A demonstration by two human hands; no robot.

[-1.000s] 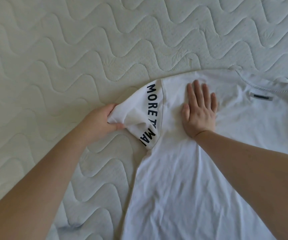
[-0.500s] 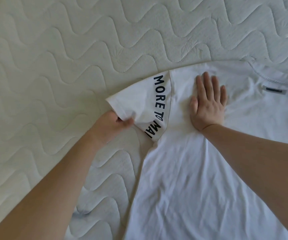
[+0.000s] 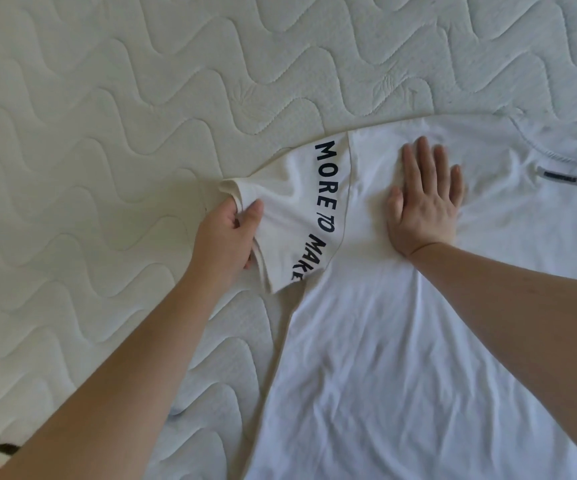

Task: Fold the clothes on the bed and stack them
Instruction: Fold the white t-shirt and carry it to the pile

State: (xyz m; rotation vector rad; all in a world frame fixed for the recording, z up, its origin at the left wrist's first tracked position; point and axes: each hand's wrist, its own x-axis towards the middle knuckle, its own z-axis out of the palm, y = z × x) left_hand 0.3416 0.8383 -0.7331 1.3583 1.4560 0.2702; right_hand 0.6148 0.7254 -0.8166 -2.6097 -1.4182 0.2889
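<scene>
1. Head view: a white T-shirt lies spread flat on the quilted mattress, its neckline and label toward the far right.
2. Taking the label as the landmark, the right hand lies well to its left, palm down on the shoulder area, fingers straight and close together, pressing the cloth flat and gripping nothing.
3. Farther left of the label, past the printed sleeve reading "MORE TO MAKE", the left hand holds the sleeve's hem, thumb on top and fingers curled underneath.
4. The sleeve points away from the label, out over the mattress, with its outer edge bunched at the grip.
5. As for progress, I'd judge this is barely begun: the body of the shirt shows no fold, only soft wrinkles.
6. Still left, by my reckoning: bringing this sleeve in, the other side, folding lengthwise, then stacking. No stack or other garment is in sight.
</scene>
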